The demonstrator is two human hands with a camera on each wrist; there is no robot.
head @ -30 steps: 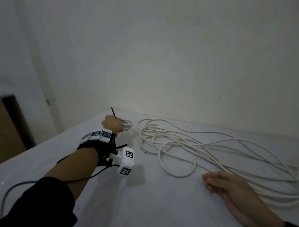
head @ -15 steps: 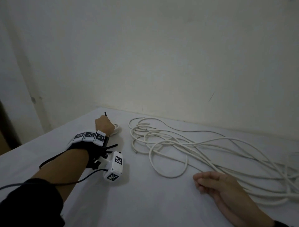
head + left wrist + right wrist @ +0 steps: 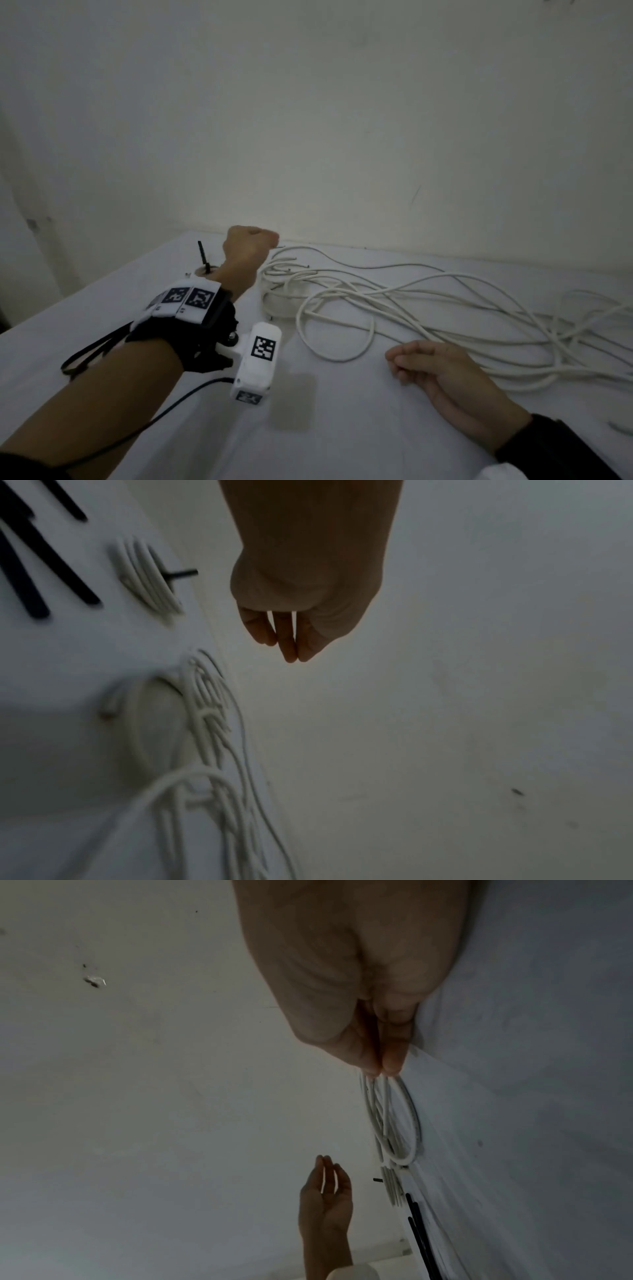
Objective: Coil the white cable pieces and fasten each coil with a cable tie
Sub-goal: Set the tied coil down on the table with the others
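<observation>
White cables (image 3: pixel 428 308) lie tangled across the table (image 3: pixel 342 428), near the wall. One tied coil (image 3: pixel 147 580) sits at the far left corner, beside loose black ties (image 3: pixel 51 569). I log the left hand (image 3: pixel 248 255) raised above that corner, fingers relaxed, holding nothing. The right hand (image 3: pixel 445 377) rests loosely curled, empty, just beside the tangle.

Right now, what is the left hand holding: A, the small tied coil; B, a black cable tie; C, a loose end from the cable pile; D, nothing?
D: the left hand hangs in the air with relaxed fingers and nothing between them, while the small tied coil lies on the table beside it and the loose cable pile lies apart from it.
</observation>
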